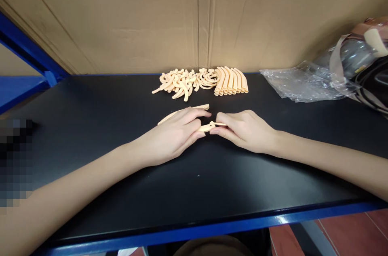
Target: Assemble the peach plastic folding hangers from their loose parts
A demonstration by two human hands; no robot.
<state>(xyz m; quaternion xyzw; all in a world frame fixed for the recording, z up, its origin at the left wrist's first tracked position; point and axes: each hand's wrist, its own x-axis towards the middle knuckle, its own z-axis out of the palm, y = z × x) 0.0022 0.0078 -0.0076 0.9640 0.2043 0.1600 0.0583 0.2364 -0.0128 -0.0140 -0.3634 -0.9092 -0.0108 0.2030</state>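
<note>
The left hand is curled nearly closed around a pale piece, which juts out between the hands over the table; the right hand pinches a thin strip between thumb and forefinger at the piece's end. A bar shows partly hidden behind the left hand, and a pile of curved parts and a row of tubes lie farther back

Softly lit, with sheen toward the front edge of the table. Glinting on crumpled plastic near back right corner. Pixelated, left edge
</note>
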